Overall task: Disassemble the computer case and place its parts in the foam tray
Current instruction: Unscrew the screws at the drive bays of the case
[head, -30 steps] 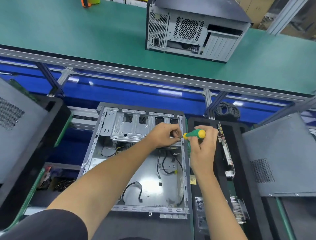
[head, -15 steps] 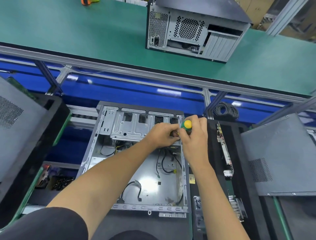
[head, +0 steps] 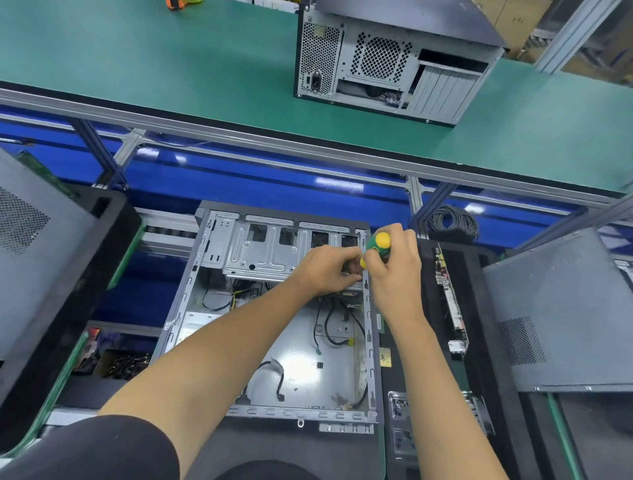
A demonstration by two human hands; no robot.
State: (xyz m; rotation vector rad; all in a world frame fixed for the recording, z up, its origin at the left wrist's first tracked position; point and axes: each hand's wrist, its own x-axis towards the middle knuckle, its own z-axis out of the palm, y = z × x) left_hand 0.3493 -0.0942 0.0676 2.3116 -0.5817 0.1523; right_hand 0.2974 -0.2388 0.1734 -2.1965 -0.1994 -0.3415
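The right hand grips a green-and-yellow screwdriver, tip hidden behind the left hand, whose curled fingers pinch at the drive cage of the open computer case beneath both hands; foam tray lies right of them.

green conveyor belt, aluminium frame rail, blue panel

There's a second closed computer tower standing on the green conveyor belt, towards its far right. Something orange sits at the belt's far edge, cut off by the frame. Below the belt's near rail is a coil of black cable, and further down-left a bin of small dark parts.
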